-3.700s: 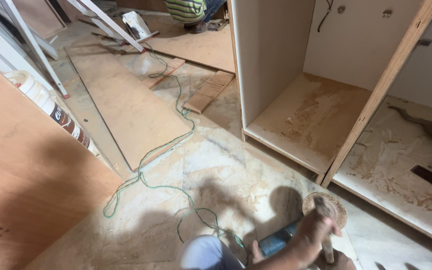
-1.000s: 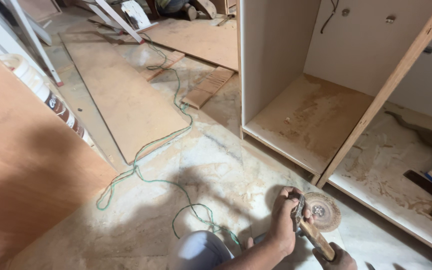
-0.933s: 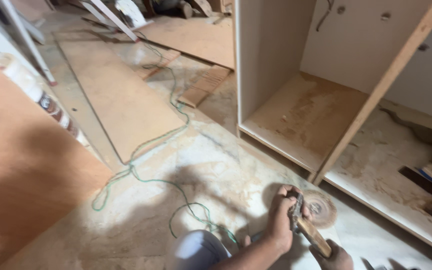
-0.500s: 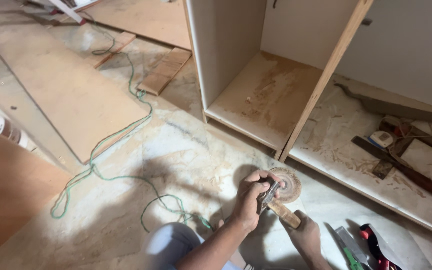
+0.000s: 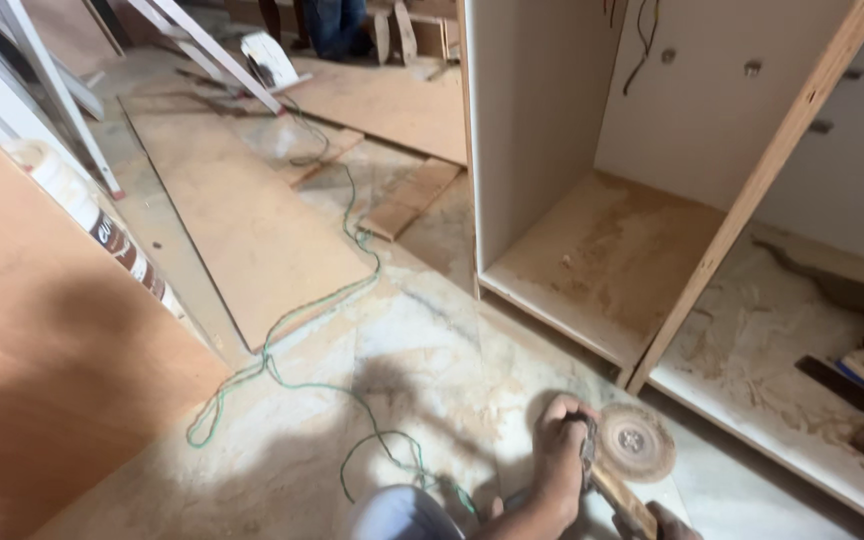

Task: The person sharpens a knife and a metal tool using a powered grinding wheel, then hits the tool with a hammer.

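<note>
The left hand (image 5: 559, 455) has stayed clamped, fingers curled, on the dusty round sanding disc (image 5: 635, 441) low over the marble floor (image 5: 422, 360). The right hand (image 5: 674, 522), barely visible, holds a wooden stick (image 5: 620, 500); its fingers cannot be made out. The view has swung back toward the white cabinet (image 5: 542, 130).

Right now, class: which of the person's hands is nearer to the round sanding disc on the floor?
Left. The left hand grips a tool right beside the sanding disc, at its left edge. The right hand sits below it, at the frame's bottom edge, holding a wooden handle.
</note>
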